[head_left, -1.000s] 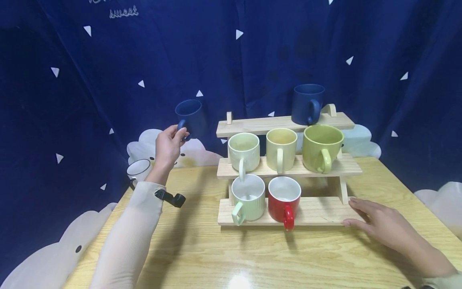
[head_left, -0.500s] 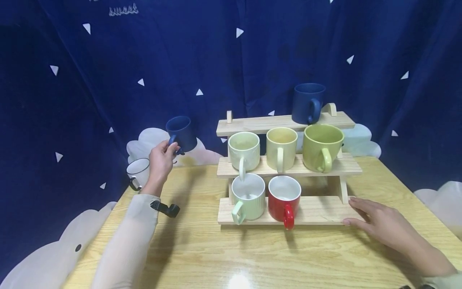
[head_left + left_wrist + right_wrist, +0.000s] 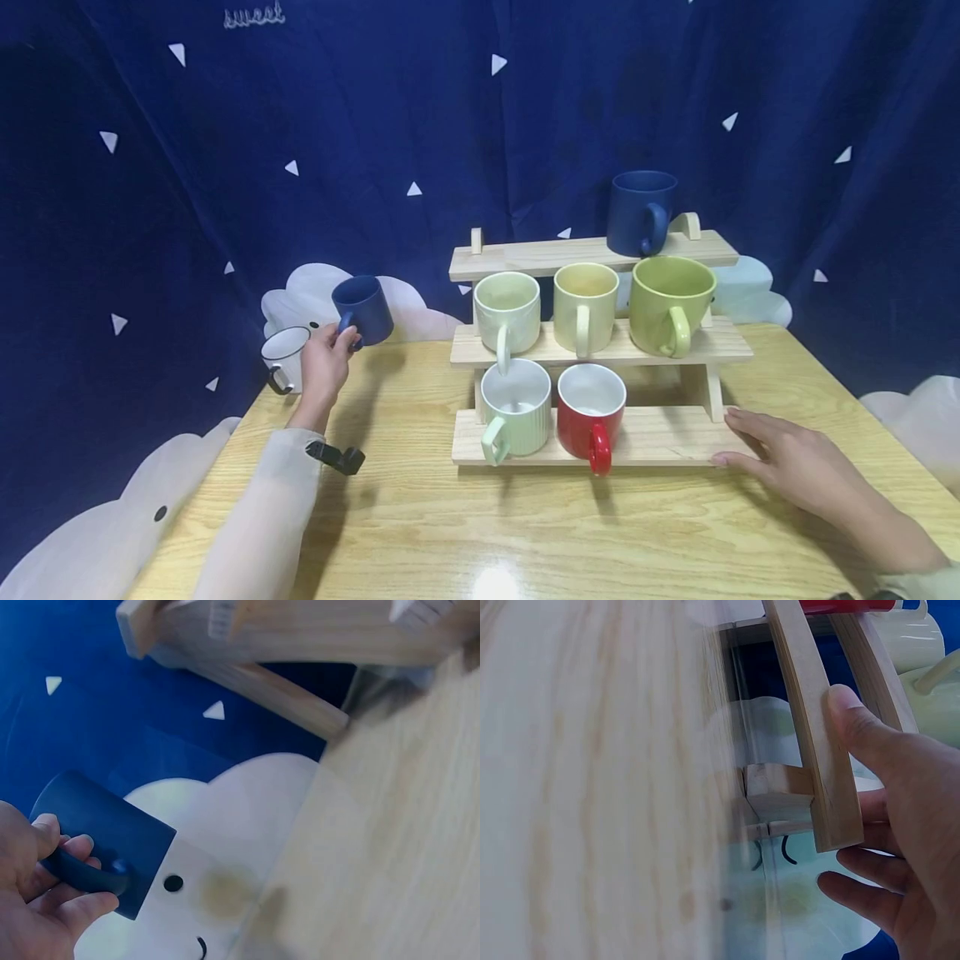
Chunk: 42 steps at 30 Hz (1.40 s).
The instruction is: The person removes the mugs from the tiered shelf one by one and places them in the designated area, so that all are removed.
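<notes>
Rack bore six mugs | left hand's fingers grasped blue mug, left of rack | right hand's fingers gripped rack's right end | white mug stood unracked, leftmost

Looking at a dark blue curtain hanging behind and around a pale wood-grained table.
Seeing white triangles dotting the cloth at varied angles, with pale cursive lettering reading "sweet" near the top left. Finding cloud shapes lining the lower part: a whitish cloud sitting past the table's far edge, showing pink at its right end; a pale blue cloud peeking out farther right; a larger cloud filling the lower left, bearing a black oval eye; a fourth cloud bulging at the right edge. Catching, in the left wrist view, a small curved mouth and a yellowish smudge marking the whitish cloud. Noticing a bright glare shining off the tabletop, bottom middle.
</notes>
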{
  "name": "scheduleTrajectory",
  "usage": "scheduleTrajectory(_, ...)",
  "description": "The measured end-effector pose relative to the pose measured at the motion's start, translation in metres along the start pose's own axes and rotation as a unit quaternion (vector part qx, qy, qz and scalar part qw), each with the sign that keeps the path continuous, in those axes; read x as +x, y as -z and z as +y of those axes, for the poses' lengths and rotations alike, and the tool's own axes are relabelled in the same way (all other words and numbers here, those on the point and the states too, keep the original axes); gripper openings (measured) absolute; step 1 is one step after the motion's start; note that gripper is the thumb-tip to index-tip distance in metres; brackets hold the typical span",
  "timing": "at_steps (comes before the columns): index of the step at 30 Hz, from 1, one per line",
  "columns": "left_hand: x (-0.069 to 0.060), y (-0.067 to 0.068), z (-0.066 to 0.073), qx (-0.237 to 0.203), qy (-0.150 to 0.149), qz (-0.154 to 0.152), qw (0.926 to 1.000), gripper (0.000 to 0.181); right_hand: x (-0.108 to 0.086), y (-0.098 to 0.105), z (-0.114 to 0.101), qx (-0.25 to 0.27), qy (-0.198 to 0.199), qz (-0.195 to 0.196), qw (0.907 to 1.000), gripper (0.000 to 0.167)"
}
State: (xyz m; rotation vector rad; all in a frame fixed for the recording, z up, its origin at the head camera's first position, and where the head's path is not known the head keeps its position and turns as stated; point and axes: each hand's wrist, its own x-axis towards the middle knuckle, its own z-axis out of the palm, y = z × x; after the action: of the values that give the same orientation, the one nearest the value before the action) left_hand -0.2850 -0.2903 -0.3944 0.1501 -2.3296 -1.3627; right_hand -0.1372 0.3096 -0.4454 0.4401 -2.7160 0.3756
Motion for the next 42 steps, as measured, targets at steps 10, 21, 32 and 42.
scheduleTrajectory(10,-0.007,0.003,-0.026,0.020,0.032,-0.001,0.9993,0.030,-0.001,0.000,0.001,-0.009,0.017,0.004,0.9998,0.070)
scheduleTrajectory(21,-0.008,0.007,-0.051,0.054,0.022,0.014,0.9982,0.028,-0.001,-0.003,0.000,-0.013,0.038,0.014,0.9991,0.070)
scheduleTrajectory(32,-0.012,0.011,-0.076,0.053,0.032,0.009,0.9981,0.028,-0.002,-0.005,0.000,-0.029,0.054,0.022,0.9979,0.071)
scheduleTrajectory(42,-0.012,0.012,-0.091,0.056,0.033,0.006,0.9979,0.030,-0.003,-0.006,0.001,-0.019,0.060,0.024,0.9977,0.070)
